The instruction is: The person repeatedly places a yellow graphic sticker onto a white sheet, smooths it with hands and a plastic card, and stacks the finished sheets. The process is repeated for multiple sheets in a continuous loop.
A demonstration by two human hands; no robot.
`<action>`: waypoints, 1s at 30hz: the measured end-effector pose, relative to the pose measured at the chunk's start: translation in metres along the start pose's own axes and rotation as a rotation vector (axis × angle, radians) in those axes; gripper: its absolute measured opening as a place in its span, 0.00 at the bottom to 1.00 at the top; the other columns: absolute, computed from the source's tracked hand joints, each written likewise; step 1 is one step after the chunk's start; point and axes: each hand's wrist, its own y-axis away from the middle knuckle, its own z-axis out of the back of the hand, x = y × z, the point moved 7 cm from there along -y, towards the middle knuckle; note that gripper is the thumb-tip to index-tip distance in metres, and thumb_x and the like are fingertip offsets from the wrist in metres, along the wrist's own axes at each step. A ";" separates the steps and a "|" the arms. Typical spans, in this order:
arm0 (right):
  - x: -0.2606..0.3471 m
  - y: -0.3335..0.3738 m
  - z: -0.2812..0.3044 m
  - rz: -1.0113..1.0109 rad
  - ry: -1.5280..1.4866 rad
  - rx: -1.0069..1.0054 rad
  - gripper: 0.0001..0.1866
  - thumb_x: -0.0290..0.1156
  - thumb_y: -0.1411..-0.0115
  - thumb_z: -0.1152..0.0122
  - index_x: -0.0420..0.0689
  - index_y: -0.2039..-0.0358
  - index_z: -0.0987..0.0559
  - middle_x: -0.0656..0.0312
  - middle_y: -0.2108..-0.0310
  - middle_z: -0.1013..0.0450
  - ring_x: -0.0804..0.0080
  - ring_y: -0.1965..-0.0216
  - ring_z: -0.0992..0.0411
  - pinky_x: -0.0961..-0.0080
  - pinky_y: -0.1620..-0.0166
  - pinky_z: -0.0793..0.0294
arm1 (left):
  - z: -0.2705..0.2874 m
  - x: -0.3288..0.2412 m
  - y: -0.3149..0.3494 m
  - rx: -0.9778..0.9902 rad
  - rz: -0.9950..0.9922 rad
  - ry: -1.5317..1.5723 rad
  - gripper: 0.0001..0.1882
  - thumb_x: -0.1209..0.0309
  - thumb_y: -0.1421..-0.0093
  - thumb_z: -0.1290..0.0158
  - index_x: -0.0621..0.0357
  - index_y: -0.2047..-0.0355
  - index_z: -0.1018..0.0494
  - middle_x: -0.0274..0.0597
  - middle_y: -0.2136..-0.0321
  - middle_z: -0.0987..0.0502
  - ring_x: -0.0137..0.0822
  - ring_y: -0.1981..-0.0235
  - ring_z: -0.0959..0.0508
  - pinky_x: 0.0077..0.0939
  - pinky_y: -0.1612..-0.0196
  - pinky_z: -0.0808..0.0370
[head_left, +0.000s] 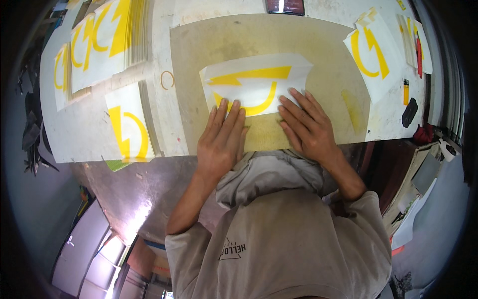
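A white sheet (251,89) with a yellow lightning shape and curved stroke lies on a stained, translucent beige mat (298,40), directly in front of me. My left hand (219,142) rests flat with outstretched fingers, its fingertips on the sheet's lower left edge. Over the lower right part of the sheet, my right hand (308,124) lies with its fingers spread. Neither hand grasps anything. The sheet's far edge and right corner look slightly creased or raised.
Stacks of similar yellow-printed sheets (99,47) stand at the far left, and another stack (130,122) sits nearer. More printed sheets (371,62) lie at the right, beside a yellow lighter (406,93), a black object (409,112) and a slim red tool (419,59). A dark flat device (285,6) is at the back.
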 end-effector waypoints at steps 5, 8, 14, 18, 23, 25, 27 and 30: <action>0.000 0.001 0.000 -0.001 0.003 0.000 0.19 0.28 0.41 0.31 0.37 0.49 0.18 0.55 0.40 0.25 0.52 0.34 0.31 0.49 0.32 0.32 | -0.001 0.000 0.001 0.002 -0.003 -0.005 0.19 0.76 0.39 0.39 0.67 0.46 0.22 0.54 0.39 0.25 0.58 0.34 0.28 0.53 0.32 0.31; 0.000 0.001 0.000 -0.001 0.004 0.007 0.19 0.28 0.41 0.31 0.37 0.50 0.18 0.55 0.40 0.24 0.52 0.34 0.31 0.48 0.32 0.33 | -0.001 0.001 0.002 0.003 -0.006 -0.007 0.19 0.76 0.39 0.39 0.67 0.47 0.22 0.55 0.39 0.24 0.58 0.34 0.28 0.53 0.32 0.31; 0.000 0.001 0.000 -0.027 0.022 0.002 0.17 0.29 0.40 0.31 0.40 0.50 0.17 0.58 0.40 0.24 0.54 0.34 0.31 0.45 0.31 0.37 | -0.001 0.000 0.002 -0.010 -0.019 -0.015 0.19 0.77 0.39 0.39 0.66 0.47 0.21 0.55 0.40 0.24 0.58 0.35 0.28 0.53 0.33 0.30; -0.001 0.002 0.001 -0.041 0.027 0.001 0.17 0.30 0.40 0.31 0.41 0.51 0.17 0.60 0.40 0.24 0.56 0.33 0.31 0.44 0.30 0.38 | -0.001 0.000 0.001 -0.021 -0.011 -0.014 0.19 0.77 0.39 0.39 0.66 0.47 0.21 0.54 0.40 0.23 0.57 0.36 0.27 0.52 0.33 0.29; -0.001 0.002 0.001 -0.043 0.045 -0.007 0.15 0.30 0.39 0.32 0.42 0.51 0.16 0.61 0.40 0.24 0.57 0.32 0.32 0.43 0.29 0.40 | -0.001 0.000 0.001 -0.029 0.005 -0.012 0.19 0.77 0.40 0.39 0.65 0.47 0.21 0.53 0.41 0.23 0.56 0.36 0.26 0.52 0.34 0.29; -0.001 0.002 0.000 -0.057 0.038 -0.004 0.15 0.30 0.39 0.32 0.42 0.51 0.16 0.61 0.41 0.23 0.57 0.33 0.31 0.42 0.29 0.43 | 0.000 0.001 0.000 -0.028 0.011 0.002 0.19 0.77 0.39 0.39 0.65 0.47 0.21 0.52 0.41 0.22 0.56 0.36 0.26 0.52 0.34 0.29; -0.001 0.003 -0.001 -0.059 0.044 -0.002 0.15 0.30 0.39 0.32 0.42 0.51 0.16 0.61 0.41 0.23 0.57 0.33 0.31 0.42 0.28 0.44 | 0.002 0.000 -0.003 -0.037 0.010 -0.026 0.17 0.75 0.41 0.36 0.64 0.51 0.19 0.50 0.42 0.21 0.53 0.37 0.24 0.49 0.35 0.27; -0.002 0.004 -0.001 -0.049 0.061 -0.003 0.15 0.31 0.39 0.32 0.43 0.52 0.16 0.62 0.40 0.24 0.58 0.32 0.32 0.41 0.28 0.43 | 0.003 0.000 -0.003 -0.048 0.009 -0.037 0.17 0.74 0.42 0.35 0.63 0.52 0.18 0.48 0.42 0.21 0.51 0.37 0.24 0.48 0.36 0.26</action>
